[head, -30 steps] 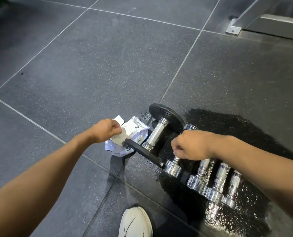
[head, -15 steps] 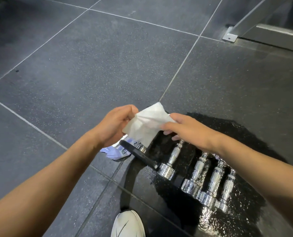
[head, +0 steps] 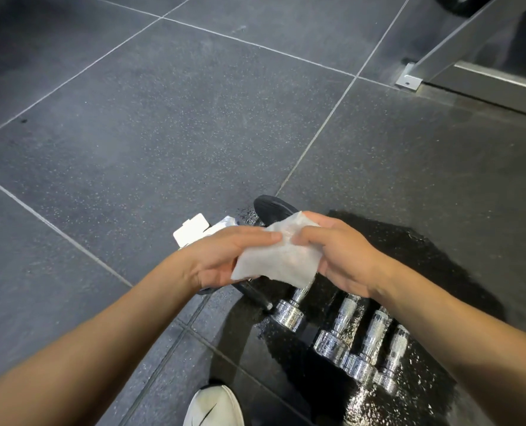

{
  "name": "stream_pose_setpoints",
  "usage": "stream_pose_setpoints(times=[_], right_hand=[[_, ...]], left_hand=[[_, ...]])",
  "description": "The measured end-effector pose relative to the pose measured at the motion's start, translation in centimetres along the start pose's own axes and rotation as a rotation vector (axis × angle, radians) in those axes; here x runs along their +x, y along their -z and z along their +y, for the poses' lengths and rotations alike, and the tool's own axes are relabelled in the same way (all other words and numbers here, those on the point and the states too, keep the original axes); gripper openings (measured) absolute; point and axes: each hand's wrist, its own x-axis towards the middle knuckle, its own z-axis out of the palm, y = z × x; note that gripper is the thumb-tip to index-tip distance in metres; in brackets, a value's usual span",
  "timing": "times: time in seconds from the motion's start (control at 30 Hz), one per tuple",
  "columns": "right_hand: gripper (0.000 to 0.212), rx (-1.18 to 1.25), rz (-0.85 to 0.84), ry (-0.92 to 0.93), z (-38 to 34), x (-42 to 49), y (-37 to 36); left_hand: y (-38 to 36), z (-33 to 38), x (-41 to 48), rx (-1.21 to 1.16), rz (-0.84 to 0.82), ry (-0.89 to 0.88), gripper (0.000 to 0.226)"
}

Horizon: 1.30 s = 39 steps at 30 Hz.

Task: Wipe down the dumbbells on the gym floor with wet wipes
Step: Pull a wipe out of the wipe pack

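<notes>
While left hand (head: 225, 256) and right hand (head: 344, 256) pinch 1 wipe (head: 280, 259) (pack (head: 191, 233) unreadable), 5 dumbbells (head: 346, 315)

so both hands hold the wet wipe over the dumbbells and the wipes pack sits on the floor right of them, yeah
Not quite: the head view shows the wipes pack on the floor left of the dumbbells. The left hand and right hand do both hold the wet wipe over them.
</notes>
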Motion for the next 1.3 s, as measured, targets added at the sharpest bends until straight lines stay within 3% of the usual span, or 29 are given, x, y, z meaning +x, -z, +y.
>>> stream_pose_setpoints(times=[0.13, 0.2, 0.3, 0.5, 0.6, 0.7, 0.8, 0.87, 0.93, 1.0, 1.1, 1.23, 1.3], right_hand=[[0.026, 0.135, 0.262, 0.009, 1.7, 0.4, 0.2], [0.026, 0.170, 0.318, 0.012, 2.6, 0.4, 0.2], [0.027, 0.232, 0.405, 0.032, 3.5, 0.4, -0.1], [0.024, -0.021, 0.776, 0.080, 4.7, 1.1, -0.5], [0.024, -0.108, 0.799, 0.110, 4.3, 0.7, -0.1], [0.025, -0.138, 0.742, 0.142, 3.8, 0.1, 0.3], [0.024, -0.129, 0.703, 0.093, 4.3, 0.2, 1.1], [0.025, -0.167, 0.681, 0.050, 5.1, 0.4, 1.4], [0.025, -0.194, 0.647, -0.001, 6.0, 0.7, 1.4], [0.024, -0.199, 0.619, -0.035, 6.9, 0.9, 1.1], [0.023, -0.271, 0.653, 0.015, 7.4, 1.2, 0.2], [0.020, -0.371, 0.637, 0.069, 7.0, 1.3, -0.7], [0.016, -0.373, 0.616, 0.081, 6.9, 1.2, -1.1]], left_hand=[[-0.7, -1.0, 0.8, 0.122, 0.159, -0.081, 0.044], [-0.8, -1.2, 1.1, 0.084, 0.274, -0.110, 0.044], [-1.1, -1.4, 1.3, -0.040, 0.301, -0.149, 0.040], [-3.5, -2.7, 2.1, -0.030, 0.483, -0.333, 0.021], [-3.5, -3.0, 2.2, 0.222, 0.614, -0.346, 0.016], [-2.3, -2.7, 2.0, 0.686, 0.705, -0.334, 0.005], [-1.6, -1.5, 1.7, 0.978, 0.789, -0.334, 0.016], [-1.2, -0.5, 1.8, 0.822, 0.807, -0.269, 0.018], [-0.9, -0.1, 2.2, 0.411, 0.715, -0.203, 0.019], [-0.7, -0.2, 2.6, 0.190, 0.667, -0.161, 0.013], [-0.6, -0.7, 3.1, 0.231, 0.738, -0.133, 0.014], [0.0, -0.7, 2.7, 0.629, 0.793, -0.164, 0.022], [0.7, -0.5, 2.5, 0.593, 0.767, -0.193, 0.021]])
